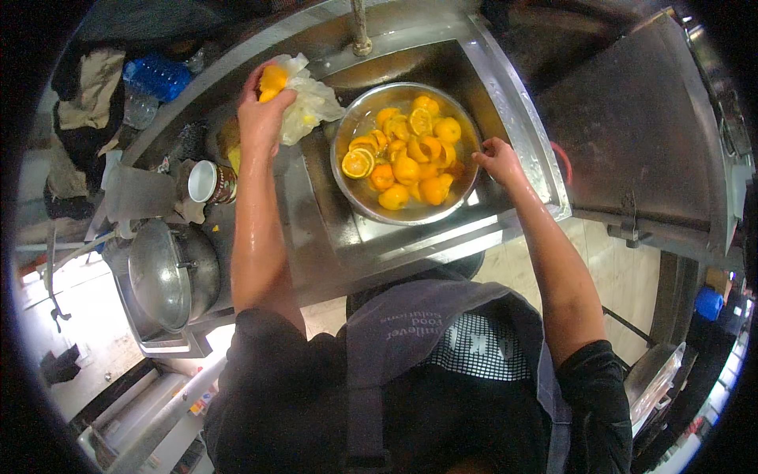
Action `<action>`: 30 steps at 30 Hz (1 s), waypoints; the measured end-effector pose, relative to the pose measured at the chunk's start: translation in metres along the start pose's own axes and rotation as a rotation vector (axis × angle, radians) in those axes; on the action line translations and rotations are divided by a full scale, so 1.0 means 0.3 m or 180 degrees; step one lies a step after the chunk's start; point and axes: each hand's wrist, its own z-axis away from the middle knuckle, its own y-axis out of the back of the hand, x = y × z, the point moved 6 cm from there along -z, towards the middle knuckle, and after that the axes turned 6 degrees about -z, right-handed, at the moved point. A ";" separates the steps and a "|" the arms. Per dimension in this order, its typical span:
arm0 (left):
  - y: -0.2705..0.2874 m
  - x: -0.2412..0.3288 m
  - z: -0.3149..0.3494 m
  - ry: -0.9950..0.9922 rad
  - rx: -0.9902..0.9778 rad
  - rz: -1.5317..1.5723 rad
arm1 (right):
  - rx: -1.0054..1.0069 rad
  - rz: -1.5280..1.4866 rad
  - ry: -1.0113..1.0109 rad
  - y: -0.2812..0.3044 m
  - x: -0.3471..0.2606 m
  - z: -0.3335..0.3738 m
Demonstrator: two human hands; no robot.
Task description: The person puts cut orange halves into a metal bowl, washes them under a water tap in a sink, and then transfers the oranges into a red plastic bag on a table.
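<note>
A round metal bowl (341, 170) rests in the sink basin, holding water and several squeezed orange halves (406, 169). Some halves lie with their cut faces up. Out to the left, my left hand (264, 114) grips an orange peel (273, 81) over a crumpled clear plastic bag (304, 103) that sits on the drainboard. Whether my fingers also touch the bag, I cannot tell. At the bowl's right rim, my right hand (499, 162) pinches the edge between thumb and fingers. Both forearms look wet.
A faucet (361, 35) comes down behind the bowl. Left of my left forearm stand a paper cup (207, 182) and a large metal pot (170, 272). Blue plastic bottles (157, 77) lie at the far left. A metal panel (655, 134) rises right of the sink.
</note>
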 end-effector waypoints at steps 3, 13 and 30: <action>0.063 0.023 0.024 -0.0145 0.0208 -0.0406 | -0.0099 0.0284 -0.0018 -0.007 0.012 0.000; 0.139 -0.019 -0.060 -0.0834 0.0672 -0.4781 | -0.0973 0.0761 -0.0473 -0.087 0.033 -0.037; -0.343 -0.821 -0.014 0.1022 -0.0891 -0.3184 | -0.1240 -0.0797 -0.1613 -0.217 0.169 -0.055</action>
